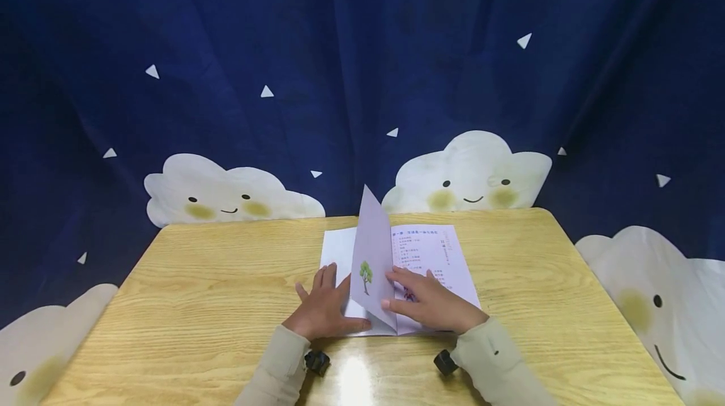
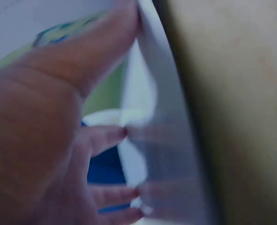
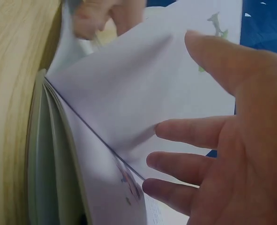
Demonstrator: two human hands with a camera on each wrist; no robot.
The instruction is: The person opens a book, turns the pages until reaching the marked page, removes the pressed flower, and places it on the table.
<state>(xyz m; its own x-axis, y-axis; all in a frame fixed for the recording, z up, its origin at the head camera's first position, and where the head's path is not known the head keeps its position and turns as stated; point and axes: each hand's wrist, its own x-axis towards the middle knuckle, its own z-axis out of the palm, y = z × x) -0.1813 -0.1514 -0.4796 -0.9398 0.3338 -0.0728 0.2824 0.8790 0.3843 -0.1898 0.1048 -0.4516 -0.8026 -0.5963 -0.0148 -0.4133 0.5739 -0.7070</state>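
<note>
A thin paperback book with pale lilac-white pages [image 1: 421, 239] lies open on a light yellow wood-grain table [image 1: 198, 293], around the middle and near its far edge. One pale lilac sheet printed with a small green tree [image 1: 372, 236] stands raised at the spine, tilting left above the glossy white left side; the right side carries columns of printed text. The left hand [image 1: 325, 310] is spread wide on the book's left side, its thumb stretched right along the near edge. The right hand [image 1: 436, 304] has its fingers straight and parted, fingertips at the raised sheet, gripping nothing; how firmly they touch, I cannot tell. Beige sleeves [image 1: 498, 355] cover both forearms. Beyond the table's far edge hangs a navy-blue cloth [image 1: 226, 22] with white triangles and smiling white clouds [image 1: 470, 167].
</note>
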